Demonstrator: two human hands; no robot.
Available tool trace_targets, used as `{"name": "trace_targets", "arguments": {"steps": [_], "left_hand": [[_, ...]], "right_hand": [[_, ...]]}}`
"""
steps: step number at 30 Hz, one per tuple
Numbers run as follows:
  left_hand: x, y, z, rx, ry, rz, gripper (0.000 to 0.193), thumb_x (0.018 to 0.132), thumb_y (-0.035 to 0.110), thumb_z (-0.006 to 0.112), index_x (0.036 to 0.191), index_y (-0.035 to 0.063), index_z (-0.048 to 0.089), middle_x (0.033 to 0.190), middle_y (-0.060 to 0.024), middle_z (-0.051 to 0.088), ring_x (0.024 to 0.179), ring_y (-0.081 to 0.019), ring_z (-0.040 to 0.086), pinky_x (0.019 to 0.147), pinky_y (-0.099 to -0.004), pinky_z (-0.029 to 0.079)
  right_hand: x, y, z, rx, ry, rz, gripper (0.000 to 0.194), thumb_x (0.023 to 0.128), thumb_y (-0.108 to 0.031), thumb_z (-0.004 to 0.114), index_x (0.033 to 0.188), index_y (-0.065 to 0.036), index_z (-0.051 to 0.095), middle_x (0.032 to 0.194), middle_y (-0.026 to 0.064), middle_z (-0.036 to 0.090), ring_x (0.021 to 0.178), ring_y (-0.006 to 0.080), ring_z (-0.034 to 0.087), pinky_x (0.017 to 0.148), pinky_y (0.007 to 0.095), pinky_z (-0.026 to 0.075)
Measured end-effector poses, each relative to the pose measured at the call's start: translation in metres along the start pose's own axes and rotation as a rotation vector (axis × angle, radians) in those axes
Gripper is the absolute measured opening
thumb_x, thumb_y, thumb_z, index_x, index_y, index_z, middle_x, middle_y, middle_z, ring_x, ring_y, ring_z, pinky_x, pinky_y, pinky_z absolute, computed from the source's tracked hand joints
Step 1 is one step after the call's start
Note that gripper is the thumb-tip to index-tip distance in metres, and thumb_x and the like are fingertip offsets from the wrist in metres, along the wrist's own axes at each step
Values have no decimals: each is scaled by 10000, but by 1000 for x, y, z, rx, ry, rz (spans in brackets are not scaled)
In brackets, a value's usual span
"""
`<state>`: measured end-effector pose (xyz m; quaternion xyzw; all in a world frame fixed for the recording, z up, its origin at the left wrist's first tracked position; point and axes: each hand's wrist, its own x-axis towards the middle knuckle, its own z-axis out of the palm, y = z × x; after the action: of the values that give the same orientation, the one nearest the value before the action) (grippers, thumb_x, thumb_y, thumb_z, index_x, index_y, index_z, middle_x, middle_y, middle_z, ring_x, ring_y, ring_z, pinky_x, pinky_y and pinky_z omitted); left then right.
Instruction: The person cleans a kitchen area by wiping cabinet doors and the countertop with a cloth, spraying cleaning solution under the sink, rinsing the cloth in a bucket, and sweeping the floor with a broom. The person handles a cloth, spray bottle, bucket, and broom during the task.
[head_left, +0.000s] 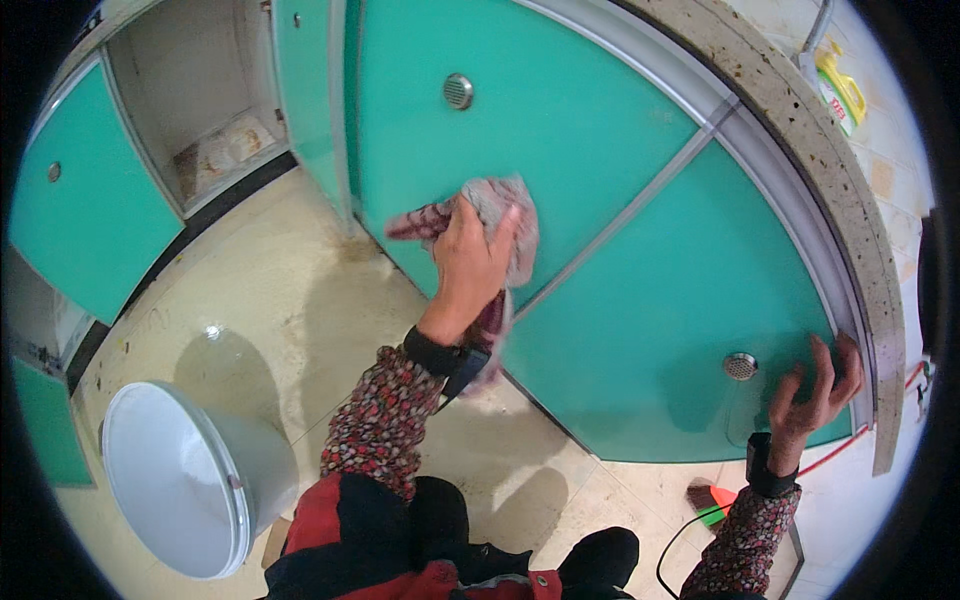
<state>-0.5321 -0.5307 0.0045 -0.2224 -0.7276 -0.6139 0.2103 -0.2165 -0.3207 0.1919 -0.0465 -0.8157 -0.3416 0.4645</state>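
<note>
My left hand (472, 259) presses a bunched cloth (517, 221), pale pinkish-grey with dark red patterned parts, against a green cabinet door (585, 112). One end of the cloth sticks out to the left, and another hangs down by my wrist. A round vent (457, 91) sits higher on the same door. My right hand (817, 390) holds nothing; its fingers are spread near the right end of the second green door (675, 300), by the metal strip under the countertop edge. Another round vent (741, 366) lies just left of it.
A white plastic bucket (259, 465) stands on the tiled floor at lower left. Farther left, a cabinet compartment (195, 67) stands open beside green doors. A speckled countertop (840, 187) curves along the right, with a yellow bottle (844, 90) beyond. A broom head (705, 499) rests near my right sleeve.
</note>
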Motion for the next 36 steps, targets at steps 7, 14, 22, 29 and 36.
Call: {"name": "trace_targets", "arguments": {"steps": [7,14,22,29,36], "left_hand": [[-19,-128,11,104,139,-293,512,971,376,454,1240,-58,430,1117,-305,575,930,-425,609,829,-473,466],[-158,-168,71,-851,-174,-1137,660,988,510,335,1323,-56,395,1117,-193,586,1026,-261,588,898,-370,456],[-141,18,69,-602,-504,-717,591,997,482,360,1284,-23,464,1067,-117,576,1007,-159,551,883,-344,435],[-156,168,61,-526,-822,-491,461,985,399,455,1132,-26,556,1002,-109,636,903,-211,595,838,-350,468],[-225,184,45,-636,-942,-769,502,974,418,492,1190,-30,554,1083,-65,608,972,-150,550,877,-290,431]], "right_hand": [[3,0,-1,32,42,-10,397,648,-33,555,1025,-57,679,1162,193,556,1096,361,500,965,453,376],[11,-2,-3,116,77,1,419,544,-75,596,952,-97,689,1107,158,585,1029,340,522,907,434,405],[13,2,-11,289,9,37,420,575,-74,613,991,-94,666,1174,156,567,1057,345,518,909,450,414],[-36,16,-30,637,-138,160,369,716,-72,630,1084,-89,651,1269,175,527,1132,359,515,933,446,404],[-107,5,-54,632,-210,371,319,743,-77,662,1060,-60,630,1196,160,550,1016,361,544,879,453,440]]}}
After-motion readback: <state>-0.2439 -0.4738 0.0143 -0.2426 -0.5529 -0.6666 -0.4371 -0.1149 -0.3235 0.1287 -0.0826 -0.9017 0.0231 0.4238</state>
